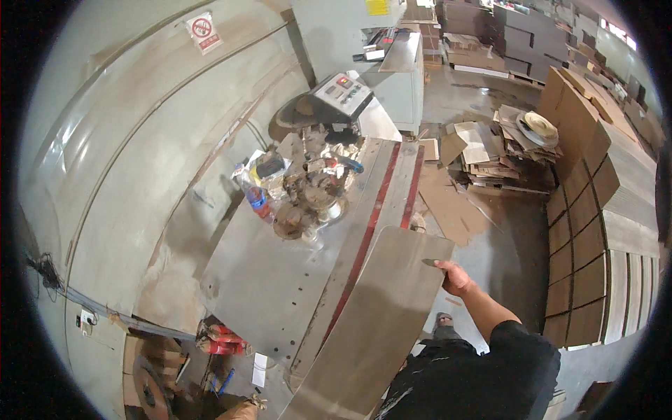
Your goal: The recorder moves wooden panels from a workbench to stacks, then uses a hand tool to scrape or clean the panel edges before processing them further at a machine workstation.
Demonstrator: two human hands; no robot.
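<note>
A long, flat grey-brown panel [378, 294] with a rounded far corner lies slantwise along the near side of a machine table [259, 280]. Its near end runs out of the lower edge of the view. My right hand [458, 278] grips the panel's right edge by the far corner, thumb on top and fingers curled under. A dark tip shows at the thumb. What looks like my left hand [241, 410] is at the bottom edge, left of the panel and mostly cut off; its fingers cannot be made out. Two red strips [378, 217] run along the table.
A dusty motor assembly [318, 192], a bottle [257, 199] and a control box [343, 94] crowd the table's far part. Stacked panels [581, 245] stand at right; flattened cardboard [490, 147] lies beyond. Red cylinders [222, 341] sit below the table at left.
</note>
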